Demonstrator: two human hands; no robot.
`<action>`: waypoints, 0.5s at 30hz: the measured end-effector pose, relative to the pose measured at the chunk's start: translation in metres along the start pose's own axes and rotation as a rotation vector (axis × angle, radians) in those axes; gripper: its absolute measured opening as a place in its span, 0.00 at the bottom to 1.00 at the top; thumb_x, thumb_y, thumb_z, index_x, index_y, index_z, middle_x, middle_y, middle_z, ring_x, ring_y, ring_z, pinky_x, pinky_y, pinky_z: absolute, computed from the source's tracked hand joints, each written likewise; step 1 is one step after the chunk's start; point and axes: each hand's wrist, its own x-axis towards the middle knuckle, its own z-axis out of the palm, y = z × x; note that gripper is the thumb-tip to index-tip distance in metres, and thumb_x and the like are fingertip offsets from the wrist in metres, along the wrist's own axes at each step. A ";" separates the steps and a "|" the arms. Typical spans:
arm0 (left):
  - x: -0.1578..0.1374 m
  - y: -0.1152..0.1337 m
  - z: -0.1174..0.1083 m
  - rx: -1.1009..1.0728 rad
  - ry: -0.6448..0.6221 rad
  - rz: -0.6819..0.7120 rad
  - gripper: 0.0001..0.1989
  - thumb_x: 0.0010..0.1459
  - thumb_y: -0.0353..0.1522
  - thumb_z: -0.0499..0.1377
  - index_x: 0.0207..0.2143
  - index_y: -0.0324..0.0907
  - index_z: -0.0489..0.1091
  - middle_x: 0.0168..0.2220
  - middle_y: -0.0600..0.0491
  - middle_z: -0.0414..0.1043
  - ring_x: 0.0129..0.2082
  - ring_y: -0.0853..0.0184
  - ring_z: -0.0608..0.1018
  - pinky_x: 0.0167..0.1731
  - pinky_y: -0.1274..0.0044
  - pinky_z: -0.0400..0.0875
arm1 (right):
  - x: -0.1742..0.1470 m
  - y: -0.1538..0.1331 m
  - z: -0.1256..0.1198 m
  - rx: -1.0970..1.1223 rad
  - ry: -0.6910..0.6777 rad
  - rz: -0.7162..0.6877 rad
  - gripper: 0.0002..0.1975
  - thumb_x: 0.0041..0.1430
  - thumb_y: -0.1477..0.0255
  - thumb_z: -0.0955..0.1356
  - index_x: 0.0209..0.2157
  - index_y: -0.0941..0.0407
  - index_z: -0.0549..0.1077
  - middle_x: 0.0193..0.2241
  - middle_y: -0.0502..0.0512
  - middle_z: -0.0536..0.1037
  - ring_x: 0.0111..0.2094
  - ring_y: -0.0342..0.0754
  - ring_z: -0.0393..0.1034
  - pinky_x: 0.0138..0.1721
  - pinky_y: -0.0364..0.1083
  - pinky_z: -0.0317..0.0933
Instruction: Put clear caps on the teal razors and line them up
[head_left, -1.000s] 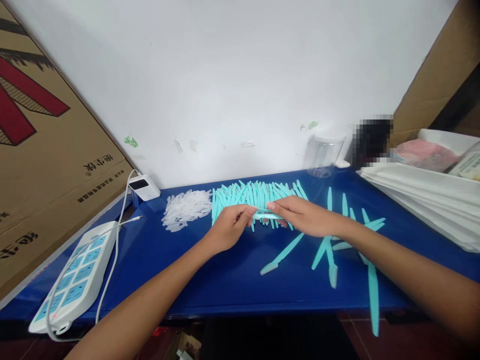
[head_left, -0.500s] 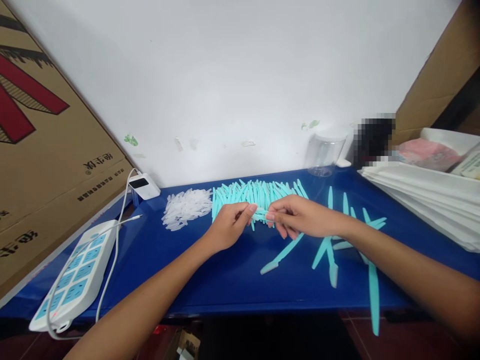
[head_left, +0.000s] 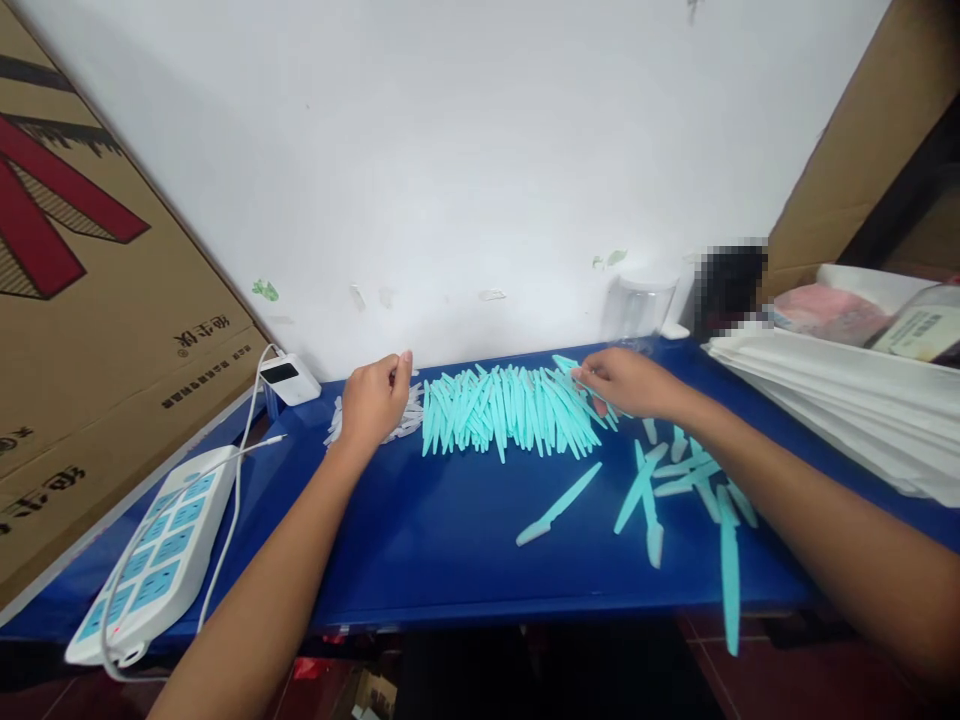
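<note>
My left hand (head_left: 375, 400) is over the pile of small translucent white blade caps (head_left: 411, 412), covering much of it. Its fingers are curled together, and whatever may be in them is hidden. A pile of turquoise eyebrow razors (head_left: 510, 405) lies side by side along the back of the table. At the pile's right end, my right hand (head_left: 630, 382) pinches a turquoise eyebrow razor (head_left: 564, 362), partly hidden by the fingers. One loose razor (head_left: 559, 505) lies in front of the pile. Several more razors (head_left: 643, 490) lie crossed below my right forearm.
A white power strip (head_left: 161, 550) and a small white device (head_left: 289, 378) with cables sit on the left beside a large cardboard box (head_left: 112, 320). A clear jar (head_left: 641, 305) stands by the wall. Stacked white trays (head_left: 840, 390) occupy the right of the blue table (head_left: 450, 560).
My hands have moved apart from their meeting point over the razors. My left went left to the caps; my right went right, carrying a razor to the end of the pile.
</note>
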 end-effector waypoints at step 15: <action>-0.001 -0.009 0.002 0.399 -0.237 -0.040 0.32 0.71 0.54 0.44 0.51 0.39 0.74 0.39 0.38 0.81 0.41 0.46 0.82 0.40 0.66 0.69 | -0.023 -0.021 -0.009 0.058 -0.370 -0.388 0.22 0.57 0.48 0.75 0.43 0.51 0.83 0.34 0.54 0.79 0.32 0.50 0.68 0.31 0.46 0.59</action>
